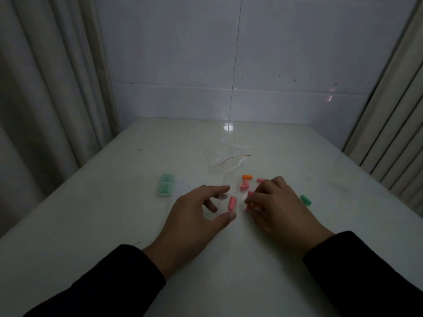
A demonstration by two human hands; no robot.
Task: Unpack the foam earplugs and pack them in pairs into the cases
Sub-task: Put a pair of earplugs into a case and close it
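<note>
L hand [192,211] palm-down, thumb & index spread round clear case [225,202] w/ pink earplug [232,203] inside, mid-table [91,225]. R hand [272,204] just right, fingers curled pinching pink plug [248,208]. Loose earplugs [246,184] just beyond.

White table [114,225], green-filled case [165,185], clear bag [225,163], loose pink [244,185], orange [247,177], green earplugs [305,200]
</note>
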